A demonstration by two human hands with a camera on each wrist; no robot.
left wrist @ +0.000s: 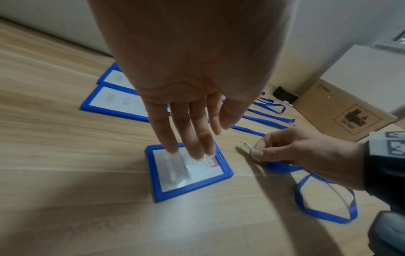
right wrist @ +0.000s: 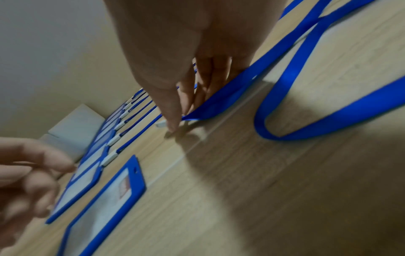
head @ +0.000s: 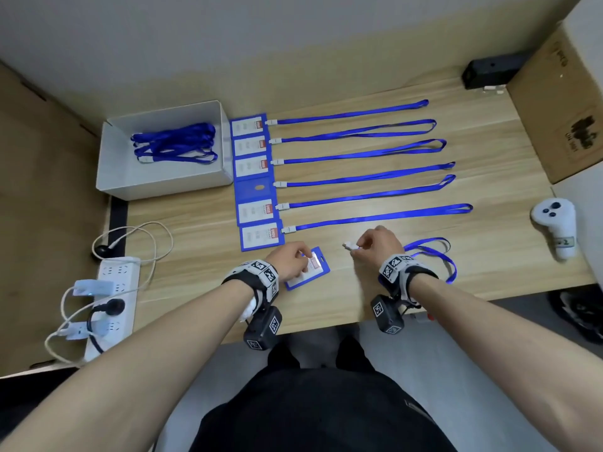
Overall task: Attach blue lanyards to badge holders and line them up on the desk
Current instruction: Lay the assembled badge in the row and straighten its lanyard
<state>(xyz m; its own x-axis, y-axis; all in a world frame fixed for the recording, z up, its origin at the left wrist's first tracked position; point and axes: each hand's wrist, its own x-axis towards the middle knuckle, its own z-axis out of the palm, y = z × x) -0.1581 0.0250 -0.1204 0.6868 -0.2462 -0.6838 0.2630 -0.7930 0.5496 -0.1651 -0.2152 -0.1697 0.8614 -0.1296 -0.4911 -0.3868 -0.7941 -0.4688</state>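
Observation:
A loose blue badge holder (head: pixel 321 266) (left wrist: pixel 190 175) (right wrist: pixel 105 199) lies flat near the desk's front edge. My left hand (head: pixel 290 259) (left wrist: pixel 188 154) presses on its clear face with straight fingers. Just right of it, my right hand (head: pixel 375 246) (right wrist: pixel 175 121) pinches the white clip (head: pixel 349 246) (left wrist: pixel 248 146) of a blue lanyard (head: pixel 437 252) (left wrist: pixel 324 213) (right wrist: pixel 328 124). The lanyard's strap loops on the desk behind my wrist. The clip hangs apart from the holder's slot. Behind, several holders with lanyards attached (head: pixel 257 190) lie in a column, straps running right.
A white box (head: pixel 117 177) at back left holds spare blue lanyards (head: pixel 176 143). A power strip (head: pixel 111 298) with cables sits at the left edge. A white controller (head: pixel 554 223), a cardboard box (head: pixel 561 109) and a black device (head: pixel 489 71) stand on the right.

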